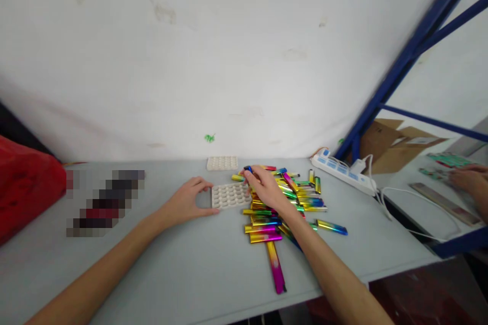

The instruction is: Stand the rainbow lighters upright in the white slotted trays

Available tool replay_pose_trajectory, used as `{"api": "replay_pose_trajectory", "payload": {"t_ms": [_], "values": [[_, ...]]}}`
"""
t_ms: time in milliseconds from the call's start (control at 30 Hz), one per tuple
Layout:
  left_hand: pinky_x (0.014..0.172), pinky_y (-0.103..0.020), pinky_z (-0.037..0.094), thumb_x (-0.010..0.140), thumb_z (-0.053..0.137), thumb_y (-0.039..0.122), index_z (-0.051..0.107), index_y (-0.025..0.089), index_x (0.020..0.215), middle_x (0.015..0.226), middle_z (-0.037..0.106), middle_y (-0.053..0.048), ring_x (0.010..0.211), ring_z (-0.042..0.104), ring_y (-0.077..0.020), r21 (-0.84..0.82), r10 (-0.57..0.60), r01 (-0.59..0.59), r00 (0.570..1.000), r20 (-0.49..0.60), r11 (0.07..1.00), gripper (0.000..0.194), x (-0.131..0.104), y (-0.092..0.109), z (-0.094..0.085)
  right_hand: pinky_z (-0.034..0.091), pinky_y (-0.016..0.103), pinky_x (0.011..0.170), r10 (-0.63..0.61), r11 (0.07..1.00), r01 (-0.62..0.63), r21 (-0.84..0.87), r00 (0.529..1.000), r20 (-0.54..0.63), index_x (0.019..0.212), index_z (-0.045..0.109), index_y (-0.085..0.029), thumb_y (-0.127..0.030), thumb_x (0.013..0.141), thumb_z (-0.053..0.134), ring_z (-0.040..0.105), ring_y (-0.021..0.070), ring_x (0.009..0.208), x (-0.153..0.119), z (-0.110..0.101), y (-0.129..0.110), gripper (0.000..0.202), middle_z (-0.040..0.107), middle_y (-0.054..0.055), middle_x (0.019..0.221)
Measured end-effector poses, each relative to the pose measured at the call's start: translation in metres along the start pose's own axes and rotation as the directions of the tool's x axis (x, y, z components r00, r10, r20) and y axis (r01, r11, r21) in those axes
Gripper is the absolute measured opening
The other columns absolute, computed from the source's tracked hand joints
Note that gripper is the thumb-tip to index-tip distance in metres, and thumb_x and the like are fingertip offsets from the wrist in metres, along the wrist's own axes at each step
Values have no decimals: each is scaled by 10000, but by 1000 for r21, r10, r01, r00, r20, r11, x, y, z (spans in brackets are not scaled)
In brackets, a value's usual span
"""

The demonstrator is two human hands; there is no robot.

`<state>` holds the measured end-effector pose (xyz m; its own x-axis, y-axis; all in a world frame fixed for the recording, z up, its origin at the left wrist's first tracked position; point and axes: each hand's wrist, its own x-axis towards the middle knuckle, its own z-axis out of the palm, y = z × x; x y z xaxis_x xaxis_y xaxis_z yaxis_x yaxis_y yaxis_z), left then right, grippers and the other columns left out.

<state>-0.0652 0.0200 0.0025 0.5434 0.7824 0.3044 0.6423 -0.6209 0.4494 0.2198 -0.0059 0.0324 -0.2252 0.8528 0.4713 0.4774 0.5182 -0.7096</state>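
A white tray (231,196) with rows of small holes lies flat on the table. At its left end is my left hand (189,200), thumb at the near corner and forefinger at the far corner, holding the tray between them. My right hand (265,185) is closed over the tray's right end, pinching a shiny lighter (248,168); its dark blue end shows above the fingers, and the rest is hidden. Beneath and beside this hand spreads a pile of metallic lighters (308,202) in yellow, green, blue and pink. One pink and yellow lighter (275,266) lies nearest the front edge.
Against the wall lies a second white tray (222,163). A white power strip (343,172) with cables sits at the right, by a blue metal frame (404,61) and cardboard box (396,147). A red bag (26,188) stands left. Another person's hands (470,183) are far right.
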Motion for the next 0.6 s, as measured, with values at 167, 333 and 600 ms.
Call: {"api": "replay_pose_trajectory", "payload": {"t_ms": [167, 333, 600], "values": [[935, -411, 546, 688, 830, 709, 708, 211, 1131, 1054, 678, -71, 986, 663, -283, -21, 15, -15, 1000, -3, 1000, 678, 1, -3, 2, 423, 293, 768, -125, 963, 144, -228, 988, 95, 770, 559, -225, -513, 1099, 451, 570, 185, 792, 2, -1, -12, 450, 604, 30, 811], [945, -413, 538, 686, 835, 717, 707, 207, 1153, 1060, 676, -73, 991, 659, -286, -31, 5, -5, 1000, 1, 1000, 703, 2, -3, 3, 383, 271, 699, -82, 972, 107, -208, 989, 123, 787, 534, -236, -489, 1093, 495, 613, 172, 697, 8, 7, -17, 399, 682, 4, 738], [958, -411, 523, 661, 850, 721, 727, 209, 1161, 1079, 674, -71, 1028, 653, -298, -40, -26, 27, 1000, 14, 999, 727, 1, -4, 5, 380, 267, 680, -89, 956, 158, -246, 959, 269, 847, 595, -218, -462, 1083, 549, 641, 177, 707, 29, 37, -6, 342, 717, 25, 749]]}}
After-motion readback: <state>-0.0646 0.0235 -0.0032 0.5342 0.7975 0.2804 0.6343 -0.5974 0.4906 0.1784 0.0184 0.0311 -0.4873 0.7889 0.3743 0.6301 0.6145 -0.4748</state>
